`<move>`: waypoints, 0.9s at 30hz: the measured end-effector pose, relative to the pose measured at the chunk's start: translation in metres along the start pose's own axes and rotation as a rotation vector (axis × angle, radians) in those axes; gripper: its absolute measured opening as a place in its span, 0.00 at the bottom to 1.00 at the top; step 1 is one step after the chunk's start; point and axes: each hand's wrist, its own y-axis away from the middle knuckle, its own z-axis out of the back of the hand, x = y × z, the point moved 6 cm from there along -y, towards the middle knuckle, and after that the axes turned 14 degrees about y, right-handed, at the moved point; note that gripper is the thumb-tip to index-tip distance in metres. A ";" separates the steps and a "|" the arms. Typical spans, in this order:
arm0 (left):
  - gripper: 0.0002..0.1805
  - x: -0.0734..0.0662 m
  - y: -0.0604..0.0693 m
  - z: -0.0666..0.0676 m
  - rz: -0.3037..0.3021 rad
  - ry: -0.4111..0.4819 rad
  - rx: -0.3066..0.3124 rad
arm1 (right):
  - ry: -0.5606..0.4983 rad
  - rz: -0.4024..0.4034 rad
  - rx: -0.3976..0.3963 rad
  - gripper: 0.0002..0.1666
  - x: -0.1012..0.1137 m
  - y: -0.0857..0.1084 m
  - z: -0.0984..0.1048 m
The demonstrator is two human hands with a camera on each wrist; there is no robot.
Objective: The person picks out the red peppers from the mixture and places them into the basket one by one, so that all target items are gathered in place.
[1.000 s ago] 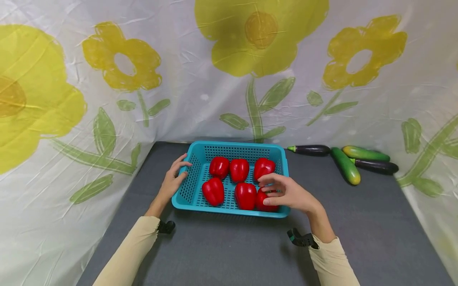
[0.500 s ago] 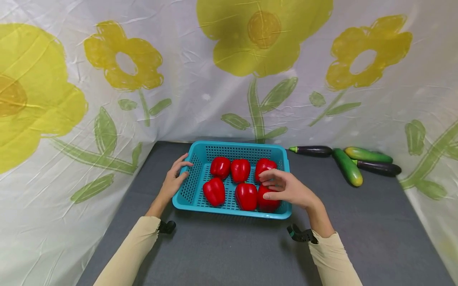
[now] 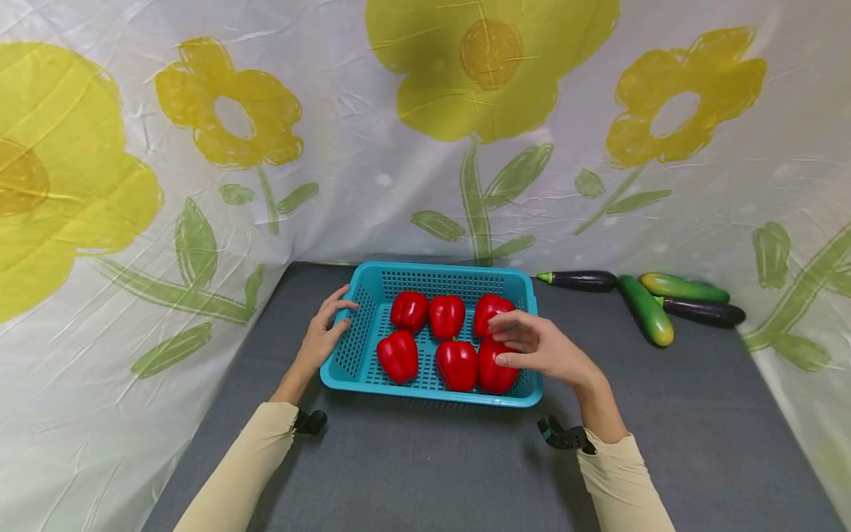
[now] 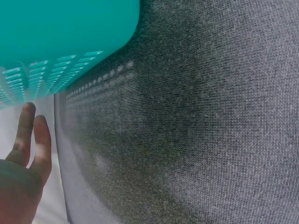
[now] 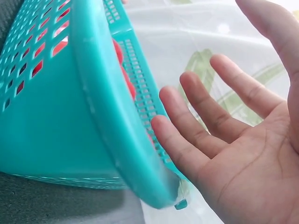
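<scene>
A blue-green plastic basket (image 3: 425, 391) stands on the table in the head view with several red bell peppers in it. My left hand (image 3: 323, 336) is at the basket's left side, fingers spread along the rim. Two of its fingers (image 4: 43, 144) show straight beside the slotted wall in the left wrist view. Over the basket's right part hovers my right hand (image 3: 541, 351), relaxed, nothing in its palm. It partly covers the front right bell pepper (image 3: 495, 373) and the rear right bell pepper (image 3: 492, 307). In the right wrist view its fingers (image 5: 205, 107) are spread above the rim.
At the back right of the dark grey table (image 3: 432, 465) lie an eggplant (image 3: 583, 280), a second eggplant (image 3: 705, 312), a green cucumber-like vegetable (image 3: 645, 310) and another one (image 3: 685, 287). A white cloth (image 3: 359, 185) with painted yellow flowers hangs behind.
My right hand has come up and slightly right, off the front right bell pepper, which shows more now. The left hand stays at the basket's left rim.
</scene>
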 end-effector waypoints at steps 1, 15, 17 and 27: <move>0.15 0.000 0.000 0.000 0.003 -0.001 -0.001 | -0.004 0.002 0.000 0.30 -0.001 0.000 0.000; 0.15 0.002 -0.004 -0.005 0.003 0.010 0.017 | -0.058 -0.007 -0.014 0.30 0.000 0.010 0.006; 0.14 0.002 -0.005 -0.005 -0.008 0.003 0.025 | -0.063 -0.009 -0.024 0.31 0.001 0.013 0.009; 0.18 0.004 -0.004 0.010 -0.031 -0.056 0.049 | 0.014 -0.022 -0.067 0.34 0.003 0.029 0.034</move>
